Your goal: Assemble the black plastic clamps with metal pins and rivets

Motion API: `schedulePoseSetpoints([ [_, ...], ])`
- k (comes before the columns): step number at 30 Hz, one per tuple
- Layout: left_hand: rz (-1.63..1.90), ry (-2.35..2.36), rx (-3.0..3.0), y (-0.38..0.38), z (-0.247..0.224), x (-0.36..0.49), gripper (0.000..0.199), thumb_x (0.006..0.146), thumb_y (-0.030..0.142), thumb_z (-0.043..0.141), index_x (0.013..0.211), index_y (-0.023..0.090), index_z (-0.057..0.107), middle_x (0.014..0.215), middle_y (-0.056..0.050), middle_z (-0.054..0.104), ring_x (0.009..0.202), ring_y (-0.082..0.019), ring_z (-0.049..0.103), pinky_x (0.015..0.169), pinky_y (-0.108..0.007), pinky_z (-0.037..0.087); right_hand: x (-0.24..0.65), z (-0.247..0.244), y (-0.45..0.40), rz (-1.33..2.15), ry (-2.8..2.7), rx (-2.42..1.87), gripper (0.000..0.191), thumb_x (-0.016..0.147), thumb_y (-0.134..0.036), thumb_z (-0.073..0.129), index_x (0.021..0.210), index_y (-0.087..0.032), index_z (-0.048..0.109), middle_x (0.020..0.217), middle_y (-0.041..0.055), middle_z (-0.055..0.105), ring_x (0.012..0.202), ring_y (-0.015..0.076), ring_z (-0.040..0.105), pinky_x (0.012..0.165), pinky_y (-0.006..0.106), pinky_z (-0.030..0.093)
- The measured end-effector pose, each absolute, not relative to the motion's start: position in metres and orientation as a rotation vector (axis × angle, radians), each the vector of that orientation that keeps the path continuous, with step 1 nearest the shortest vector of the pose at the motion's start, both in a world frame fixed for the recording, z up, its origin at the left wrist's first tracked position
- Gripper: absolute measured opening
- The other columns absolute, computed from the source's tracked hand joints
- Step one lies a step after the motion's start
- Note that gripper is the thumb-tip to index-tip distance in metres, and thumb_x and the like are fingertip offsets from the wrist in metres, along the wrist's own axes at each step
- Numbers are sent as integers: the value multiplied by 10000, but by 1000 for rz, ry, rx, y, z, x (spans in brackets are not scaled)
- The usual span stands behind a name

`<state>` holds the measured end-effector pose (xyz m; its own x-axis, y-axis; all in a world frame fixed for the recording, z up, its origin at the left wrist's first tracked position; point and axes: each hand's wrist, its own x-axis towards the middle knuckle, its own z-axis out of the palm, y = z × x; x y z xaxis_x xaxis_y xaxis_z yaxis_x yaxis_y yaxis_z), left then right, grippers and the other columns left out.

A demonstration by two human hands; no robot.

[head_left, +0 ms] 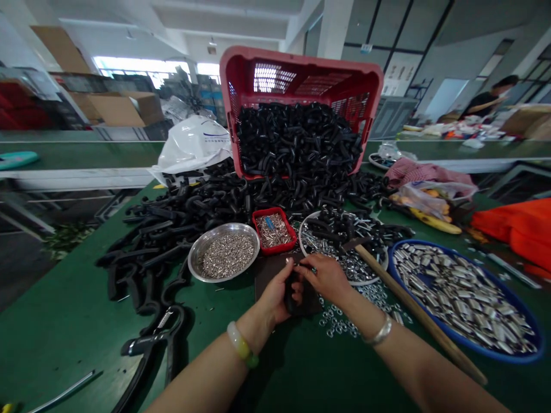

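Observation:
My left hand (275, 292) grips a curved black rubber handle piece (293, 292) upright above a dark brown pad (267, 276). My right hand (325, 279) pinches a small metal part (311, 268) at the top of that piece. Just beyond my hands, a steel bowl (224, 252) holds small metal pins, and a small red tray (274, 230) holds thin metal pieces. A white plate (344, 252) carries metal rings and black pieces. Loose metal rings (340, 322) lie on the mat beside my right wrist.
A blue-rimmed tray (462, 298) of metal sleeves and a wooden stick (419, 307) lie to the right. A heap of black handles (297, 137) spills from a tipped red crate (301, 74) across the green bench (64, 338). A person (484, 103) stands far back right.

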<state>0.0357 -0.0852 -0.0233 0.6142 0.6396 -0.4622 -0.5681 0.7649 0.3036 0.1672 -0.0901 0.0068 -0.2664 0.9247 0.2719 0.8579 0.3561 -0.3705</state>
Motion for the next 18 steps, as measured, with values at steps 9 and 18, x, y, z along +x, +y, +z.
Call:
schedulePoseSetpoints([
  [9, 723, 639, 148, -78, -17, 32, 226, 742, 322, 620, 795, 132, 511, 688, 30, 553, 323, 40, 303, 270, -80, 224, 227, 27, -68, -80, -2268, -1863, 322, 852, -273, 385, 1083, -162, 581, 1039, 107, 611, 962, 200, 541, 843, 322, 404],
  [18, 832, 604, 244, -75, -26, 27, 231, 729, 305, 637, 821, 145, 498, 720, 37, 515, 368, 38, 295, 301, -70, 226, 293, 41, -32, -141, -2223, -2189, 308, 816, -271, 395, 1019, -249, 625, 1079, 36, 615, 981, 184, 547, 812, 281, 420],
])
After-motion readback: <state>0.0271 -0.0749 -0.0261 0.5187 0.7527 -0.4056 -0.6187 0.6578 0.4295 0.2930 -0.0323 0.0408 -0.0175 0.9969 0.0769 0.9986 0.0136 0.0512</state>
